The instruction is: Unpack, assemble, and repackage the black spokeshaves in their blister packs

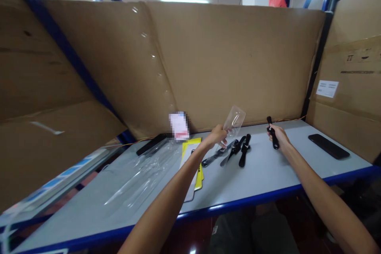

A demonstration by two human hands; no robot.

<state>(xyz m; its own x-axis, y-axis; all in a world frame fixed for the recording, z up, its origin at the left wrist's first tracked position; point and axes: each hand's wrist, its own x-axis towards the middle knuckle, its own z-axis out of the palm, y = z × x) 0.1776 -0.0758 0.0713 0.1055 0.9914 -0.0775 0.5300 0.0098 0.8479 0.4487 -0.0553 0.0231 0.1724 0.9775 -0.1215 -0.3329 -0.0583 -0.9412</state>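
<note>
My left hand is closed on a clear plastic sleeve, lifted a little above the grey table. My right hand grips a black handled tool, held upright over the table further right. Between and below the hands lie several black tools in a loose group on the tabletop. Left of them sits a stack of yellow and white cards.
Clear plastic bags are spread over the table's left part. A black phone lies at the right. A black flat bar lies at the back left. Cardboard sheets wall in the back and sides. The table's blue front edge is near me.
</note>
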